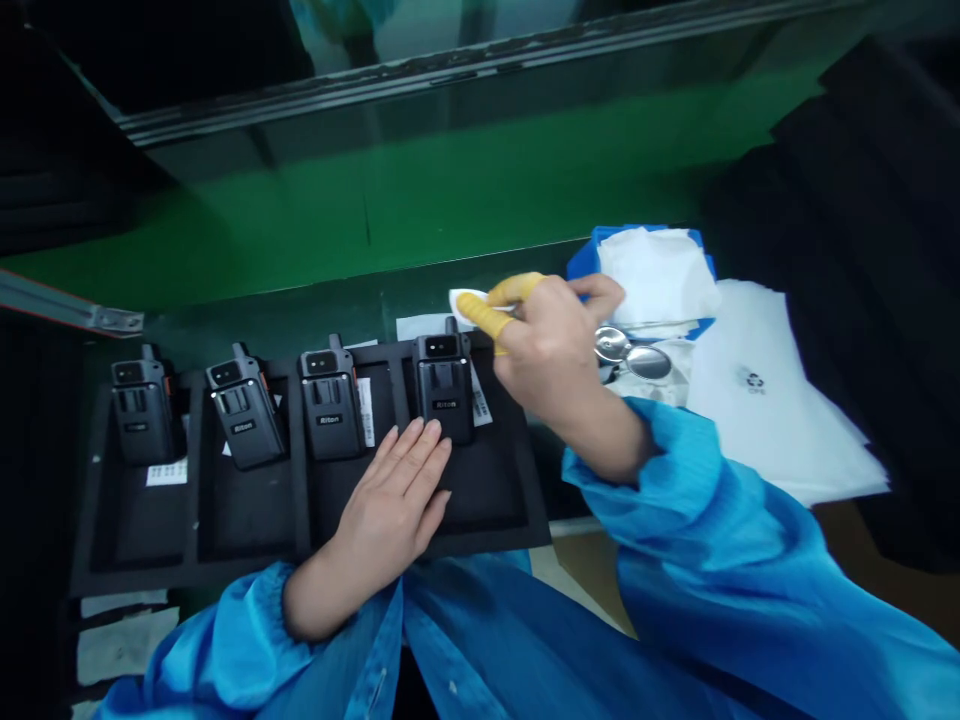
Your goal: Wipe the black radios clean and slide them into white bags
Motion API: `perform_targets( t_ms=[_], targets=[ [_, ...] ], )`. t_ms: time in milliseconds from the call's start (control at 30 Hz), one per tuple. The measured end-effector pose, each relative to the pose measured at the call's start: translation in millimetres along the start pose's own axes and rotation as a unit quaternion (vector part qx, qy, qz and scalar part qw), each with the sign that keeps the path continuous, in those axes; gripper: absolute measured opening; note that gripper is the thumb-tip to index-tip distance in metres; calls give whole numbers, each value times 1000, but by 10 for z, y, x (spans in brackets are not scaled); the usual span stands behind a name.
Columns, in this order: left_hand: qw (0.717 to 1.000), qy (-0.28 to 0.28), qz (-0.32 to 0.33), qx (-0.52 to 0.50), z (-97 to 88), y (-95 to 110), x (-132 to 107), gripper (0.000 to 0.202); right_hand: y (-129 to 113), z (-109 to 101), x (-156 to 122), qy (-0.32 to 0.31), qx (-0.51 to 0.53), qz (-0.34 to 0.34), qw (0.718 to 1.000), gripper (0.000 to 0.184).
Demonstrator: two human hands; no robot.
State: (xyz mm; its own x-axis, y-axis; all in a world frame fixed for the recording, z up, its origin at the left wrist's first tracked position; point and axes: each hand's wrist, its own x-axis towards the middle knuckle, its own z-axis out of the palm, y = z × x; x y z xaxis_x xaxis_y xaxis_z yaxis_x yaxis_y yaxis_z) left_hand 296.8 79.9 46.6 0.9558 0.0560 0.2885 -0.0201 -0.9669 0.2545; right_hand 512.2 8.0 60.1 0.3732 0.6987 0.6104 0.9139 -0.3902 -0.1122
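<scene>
Several black walkie-talkies lie in the compartments of a black foam tray [472, 525]. My left hand [390, 500] is flat with its fingers stretched out, its fingertips at the lower end of the rightmost walkie-talkie [444, 375]. Above and right of that one is my right hand [551, 330], with yellow covers on two fingers. Between those fingers it pinches a small white wiping cloth [466, 300]. Further left in the tray are another walkie-talkie [330, 400], a tilted one [246, 410] and the leftmost one [142, 410].
A blue box [589, 258] of white wipes [660, 275] stands on the right, with a folding magnifier [649, 362] in front. White plastic bags [772, 400] lie beside it. Labelled paper slips [166, 472] sit by the walkie-talkies. A metal bar [67, 303] juts in at left.
</scene>
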Motion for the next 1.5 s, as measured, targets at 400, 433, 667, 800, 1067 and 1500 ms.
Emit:
perform_targets(
  t_ms=[400,433,667,800,1067,1500],
  targets=[
    [1000,-1,0,5,6,8,5,50,-240,1,-86,31,-83,-118,989,32],
    [1000,-1,-1,3,6,8,4,51,-224,-11,-100,44,-97,-113,988,33],
    [1000,0,-5,-5,17,6,-8,53,-85,-103,-190,54,-134,-48,988,34],
    [1000,5,1,5,21,3,-9,46,-201,-51,-116,60,-104,-71,990,31],
    [1000,3,0,14,29,1,-7,46,-259,18,-107,44,-120,-75,989,32],
    [999,16,20,37,-43,53,13,34,-251,-230,-528,38,-94,-42,994,29]
  ],
)
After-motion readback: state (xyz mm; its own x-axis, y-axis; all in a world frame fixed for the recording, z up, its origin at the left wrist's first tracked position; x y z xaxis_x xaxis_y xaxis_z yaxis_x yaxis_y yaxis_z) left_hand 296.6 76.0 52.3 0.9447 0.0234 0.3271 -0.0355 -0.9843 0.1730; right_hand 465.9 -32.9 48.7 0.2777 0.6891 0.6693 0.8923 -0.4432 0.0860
